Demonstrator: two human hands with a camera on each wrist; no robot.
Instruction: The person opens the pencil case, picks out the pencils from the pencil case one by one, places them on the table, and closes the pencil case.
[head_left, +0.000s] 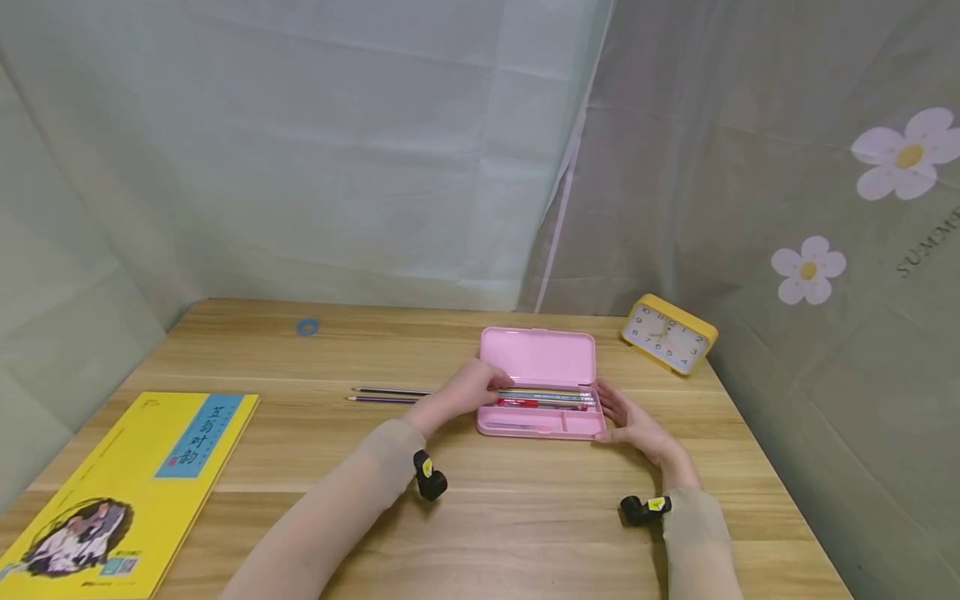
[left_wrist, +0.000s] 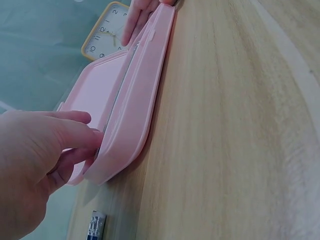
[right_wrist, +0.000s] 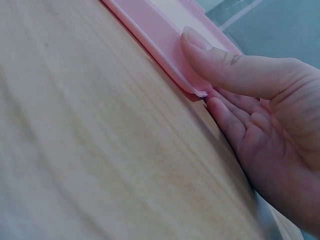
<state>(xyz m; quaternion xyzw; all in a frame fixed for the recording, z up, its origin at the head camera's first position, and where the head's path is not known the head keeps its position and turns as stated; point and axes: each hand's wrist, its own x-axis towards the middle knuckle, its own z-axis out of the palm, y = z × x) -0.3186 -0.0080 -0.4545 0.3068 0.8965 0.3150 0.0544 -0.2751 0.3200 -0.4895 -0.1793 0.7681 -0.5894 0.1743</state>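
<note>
A pink pencil case (head_left: 538,357) lies with its lid folded back on the table. Several pencils and a red pen (head_left: 517,403) lie in its long compartment; the front has smaller compartments. My left hand (head_left: 474,387) reaches over the case's left end, its thumb and finger pinching the end of a pencil (head_left: 542,396) inside; in the left wrist view the fingertips dip behind the near wall. At the right end, my right hand (head_left: 633,423) grips the case, its thumb (right_wrist: 200,42) on the front corner and the other fingers along the side.
Two dark pencils (head_left: 382,399) lie left of the case, partly behind the left wrist. A yellow book (head_left: 97,483) is at the left, a blue ring (head_left: 307,327) at the back. A yellow clock (head_left: 670,333) stands at the back right, near the curtain (head_left: 375,167).
</note>
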